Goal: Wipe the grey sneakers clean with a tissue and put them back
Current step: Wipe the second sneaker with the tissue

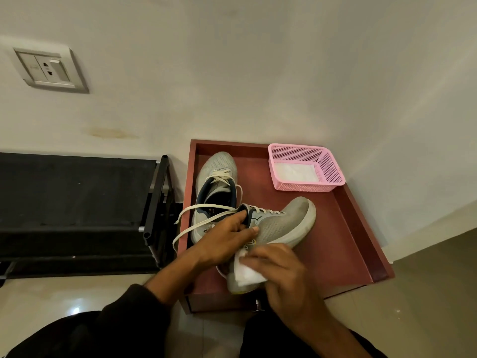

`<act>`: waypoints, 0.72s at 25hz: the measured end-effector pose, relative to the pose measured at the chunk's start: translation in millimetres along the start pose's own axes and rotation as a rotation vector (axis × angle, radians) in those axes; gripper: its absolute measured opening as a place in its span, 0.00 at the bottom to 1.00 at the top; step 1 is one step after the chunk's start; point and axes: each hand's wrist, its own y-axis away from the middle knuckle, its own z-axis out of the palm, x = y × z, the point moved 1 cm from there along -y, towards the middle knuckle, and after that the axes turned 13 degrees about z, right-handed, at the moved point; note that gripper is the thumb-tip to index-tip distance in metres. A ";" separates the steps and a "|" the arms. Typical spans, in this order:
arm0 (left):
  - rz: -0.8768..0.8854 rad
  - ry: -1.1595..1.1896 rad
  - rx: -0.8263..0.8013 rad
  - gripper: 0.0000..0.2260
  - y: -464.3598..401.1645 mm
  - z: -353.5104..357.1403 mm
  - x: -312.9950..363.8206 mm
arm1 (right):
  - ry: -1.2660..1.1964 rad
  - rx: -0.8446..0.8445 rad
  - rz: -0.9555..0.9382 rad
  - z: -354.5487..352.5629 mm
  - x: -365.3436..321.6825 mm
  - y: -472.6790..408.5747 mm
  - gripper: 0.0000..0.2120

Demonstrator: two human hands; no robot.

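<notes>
Two grey sneakers are on a red-brown tray-topped stand (348, 228). One sneaker (215, 177) lies flat at the back left, toe toward the wall, with its laces loose. My left hand (224, 240) grips the other sneaker (284, 223) at its collar, thumb inside the opening, holding it tilted with the toe pointing right. My right hand (281, 270) holds a folded white tissue (245, 272) pressed against the heel side of that sneaker.
A pink plastic basket (333, 174) with white tissues inside stands at the tray's back right corner. A black shoe rack (77, 202) stands to the left against the wall. A wall socket (49, 68) is at the upper left. Pale floor tiles surround the stand.
</notes>
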 end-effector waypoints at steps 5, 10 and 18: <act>-0.007 -0.116 0.019 0.20 0.3 0.1 1.0 | 0.100 0.192 0.230 -21.6 40.8 -16.2 0.19; -0.054 -0.005 0.002 0.15 0.3 0.7 12.4 | 0.053 -0.047 -0.064 -1.2 -7.0 6.8 0.16; -0.277 0.222 -0.048 0.30 -5.9 -6.8 15.0 | 0.090 0.066 0.111 -12.1 -11.6 -7.6 0.18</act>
